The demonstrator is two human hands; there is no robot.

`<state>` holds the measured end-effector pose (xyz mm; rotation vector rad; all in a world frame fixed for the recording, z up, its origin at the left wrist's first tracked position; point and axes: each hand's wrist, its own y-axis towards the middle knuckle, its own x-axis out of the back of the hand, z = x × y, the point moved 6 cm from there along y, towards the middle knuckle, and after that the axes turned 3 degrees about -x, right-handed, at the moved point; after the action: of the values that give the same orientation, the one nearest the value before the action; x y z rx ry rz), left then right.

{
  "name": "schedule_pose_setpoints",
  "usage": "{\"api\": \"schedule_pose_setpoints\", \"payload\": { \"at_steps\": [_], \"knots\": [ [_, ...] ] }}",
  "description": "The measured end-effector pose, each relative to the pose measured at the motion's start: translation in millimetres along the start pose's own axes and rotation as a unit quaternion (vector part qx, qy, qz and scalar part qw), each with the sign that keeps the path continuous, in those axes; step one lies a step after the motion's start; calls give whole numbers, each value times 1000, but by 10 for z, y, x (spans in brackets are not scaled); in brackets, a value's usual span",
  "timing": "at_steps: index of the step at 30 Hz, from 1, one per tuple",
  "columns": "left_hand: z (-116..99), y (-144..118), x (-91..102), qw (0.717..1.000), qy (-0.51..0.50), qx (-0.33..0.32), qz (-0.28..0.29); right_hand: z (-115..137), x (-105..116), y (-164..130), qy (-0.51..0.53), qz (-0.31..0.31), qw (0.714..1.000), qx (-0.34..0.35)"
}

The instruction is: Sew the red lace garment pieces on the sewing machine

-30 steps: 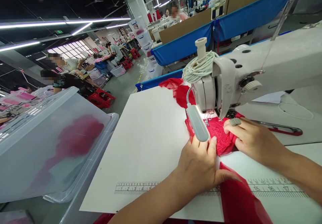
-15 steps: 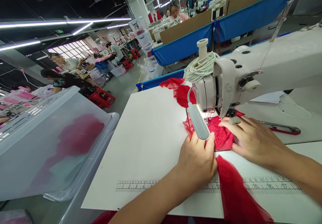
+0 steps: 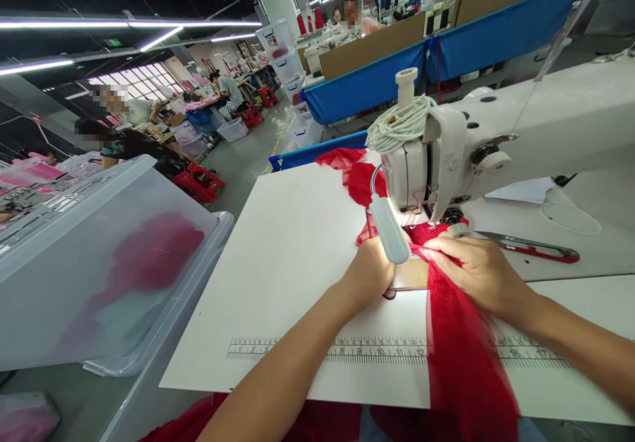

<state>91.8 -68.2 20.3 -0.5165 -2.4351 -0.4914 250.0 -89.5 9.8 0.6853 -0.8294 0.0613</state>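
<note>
A white sewing machine (image 3: 496, 131) stands on a white table (image 3: 297, 257). Red sheer fabric (image 3: 461, 356) runs from under the machine's head toward me and hangs over the table's front edge. My left hand (image 3: 370, 271) is closed on the fabric's left edge, just beside the small grey lamp (image 3: 389, 230) fixed to the machine. My right hand (image 3: 476, 271) lies on the fabric to the right of the needle, fingers pressing and pinching it. A pale band sits on one finger of that hand.
Red-handled scissors (image 3: 528, 247) lie on the table right of the machine. A lidded clear plastic bin (image 3: 99, 263) with red cloth inside stands at my left. A printed ruler (image 3: 347, 349) runs along the table. Other people work at distant tables.
Both hands have moved closer to the needle. The fabric has been pulled up and straightened; it now drapes toward me over the table edge.
</note>
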Motion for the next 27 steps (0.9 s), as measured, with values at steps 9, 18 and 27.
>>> {"api": "schedule_pose_setpoints", "payload": {
  "at_steps": [9, 18, 27],
  "knots": [
    [8, 35, -61, 999, -23, -32, -14, -8, 12, 4, -4, -3, 1000, 15],
    [-80, -106, -124, 944, 279, -175, 26, 44, 64, -143, -123, -32, 988, 85],
    [-282, -291, -227, 898, 378, -223, 45, 114, 52, -113, -142, 16, 981, 134]
  ]
}}
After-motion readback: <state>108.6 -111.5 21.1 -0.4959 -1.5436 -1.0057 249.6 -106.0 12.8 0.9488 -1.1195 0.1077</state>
